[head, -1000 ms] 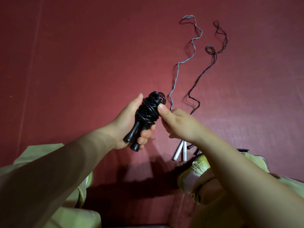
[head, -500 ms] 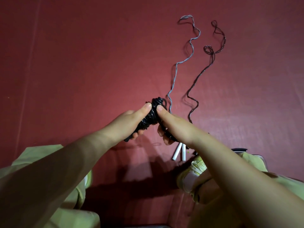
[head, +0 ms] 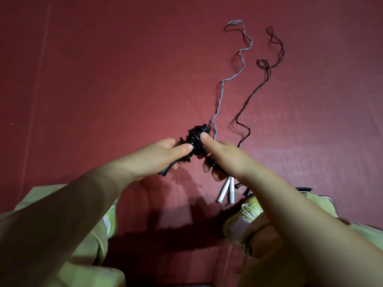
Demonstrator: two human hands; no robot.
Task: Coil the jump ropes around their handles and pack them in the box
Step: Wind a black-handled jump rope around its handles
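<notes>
A black jump rope [head: 195, 139] is wound in a thick bundle around its two black handles, held above the red floor. My left hand [head: 161, 156] grips the handle end of the bundle, thumb laid along the coils. My right hand [head: 221, 156] holds the other side, its thumb pressing on the top of the coils and its fingers curled round a loop of black rope underneath. A grey rope [head: 232, 77] with white handles [head: 227, 190] lies uncoiled on the floor. Beside it lies a dark rope [head: 259, 88], its handles mostly hidden behind my right arm.
The red mat [head: 103, 79] covers the whole floor. My legs in pale green trousers and a yellow-green shoe [head: 244, 218] sit at the bottom. A dark-rimmed object [head: 303, 189] peeks out behind my right forearm.
The bundle has tipped from upright to more horizontal and moved further from me. My right hand has shifted from pinching at the coil's side to gripping its end, thumb on top.
</notes>
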